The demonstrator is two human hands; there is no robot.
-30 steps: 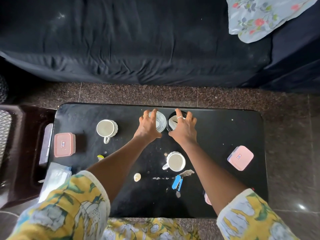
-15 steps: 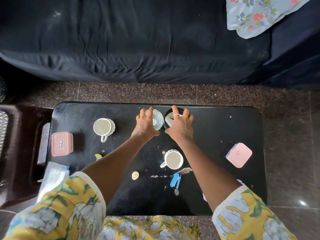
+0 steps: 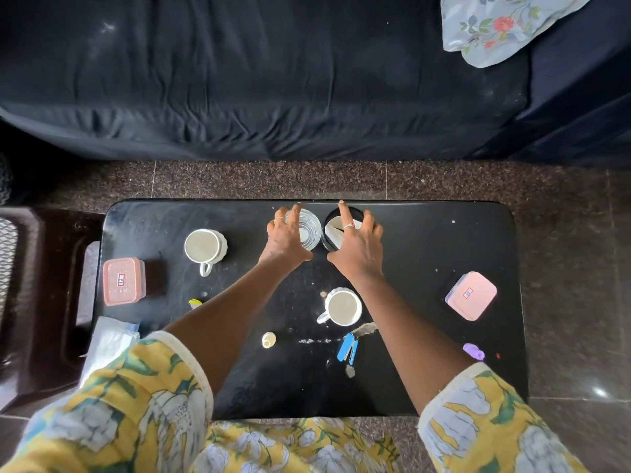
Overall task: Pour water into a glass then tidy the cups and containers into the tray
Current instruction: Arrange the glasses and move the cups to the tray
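The left hand [image 3: 285,238] cupped the clear ribbed glass [image 3: 309,233], one only, at the table's [image 3: 444,240] twelve o'clock. The right hand [image 3: 356,247] lay with fingers spread and relaxed over the single black container [image 3: 330,245] at the glass's three o'clock. Two white mugs [image 3: 205,249] [image 3: 343,307] sat at nine and five o'clock, and two pink boxes [image 3: 121,280] [image 3: 471,295] at eight and four.

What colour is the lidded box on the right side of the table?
Pale pink; the square plastic lidded box shows best in the head view.
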